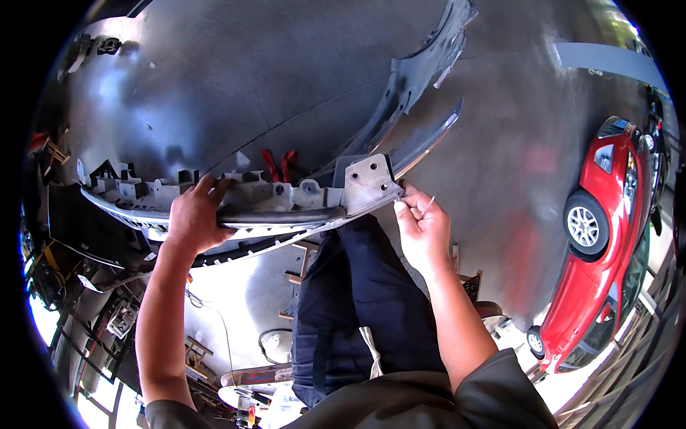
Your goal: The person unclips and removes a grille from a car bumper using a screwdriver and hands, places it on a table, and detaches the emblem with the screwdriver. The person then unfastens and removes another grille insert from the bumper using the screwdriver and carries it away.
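A long grey-and-black car bumper stretches across in front of me, its clipped and notched inner side facing up. My left hand grips it left of the middle, fingers over the far edge and thumb on the near side. At its right end sits a pale bracket plate with several holes. Against the corner beside that plate, the thumb and forefinger of my right hand are pinched. A thin pale stick pokes out between the right fingers; its kind I cannot make out.
Beyond the bumper, curved grey trim panels rise from the floor, with red-handled pieces nearby. A red car stands to the right. Wooden stands and a cable lie around my legs; cluttered parts fill the left.
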{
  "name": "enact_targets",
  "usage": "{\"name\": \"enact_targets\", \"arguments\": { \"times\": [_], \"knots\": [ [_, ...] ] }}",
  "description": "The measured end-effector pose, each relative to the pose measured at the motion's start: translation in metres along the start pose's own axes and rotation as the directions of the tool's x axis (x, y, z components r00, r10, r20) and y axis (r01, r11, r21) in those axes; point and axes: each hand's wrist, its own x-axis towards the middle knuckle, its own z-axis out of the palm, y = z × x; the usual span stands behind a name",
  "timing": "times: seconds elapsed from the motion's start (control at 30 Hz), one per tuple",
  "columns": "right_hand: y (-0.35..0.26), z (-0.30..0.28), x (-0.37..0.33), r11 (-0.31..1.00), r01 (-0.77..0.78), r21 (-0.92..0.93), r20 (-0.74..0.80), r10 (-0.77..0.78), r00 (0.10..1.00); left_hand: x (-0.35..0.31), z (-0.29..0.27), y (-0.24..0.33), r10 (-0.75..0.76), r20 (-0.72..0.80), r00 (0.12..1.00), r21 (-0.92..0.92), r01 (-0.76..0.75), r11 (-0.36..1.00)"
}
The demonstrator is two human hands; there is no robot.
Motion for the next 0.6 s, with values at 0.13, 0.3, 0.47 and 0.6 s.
{"name": "enact_targets", "arguments": {
  "times": [0.13, 0.3, 0.47, 0.6],
  "knots": [
    [-0.011, -0.001, -0.001, 0.914, 0.196, -0.355, -0.055, -0.229, 0.972, 0.004, 0.003, -0.001, 0.004, 0.008, 1.0, -0.012, -0.003, 1.0],
    [-0.024, 0.005, -0.011, 0.82, 0.181, -0.544, -0.047, -0.245, 0.968, 0.003, 0.001, 0.0, -0.005, -0.004, 1.0, -0.01, 0.005, 1.0],
    [-0.028, 0.012, -0.014, 0.865, 0.142, -0.481, -0.096, -0.213, 0.972, 0.003, 0.0, -0.001, 0.002, -0.022, 1.0, -0.025, -0.002, 1.0],
    [-0.026, 0.007, -0.013, 0.883, 0.135, -0.45, -0.028, -0.165, 0.986, 0.002, 0.003, -0.006, 0.008, -0.021, 1.0, -0.036, -0.008, 0.999]
  ]
}}
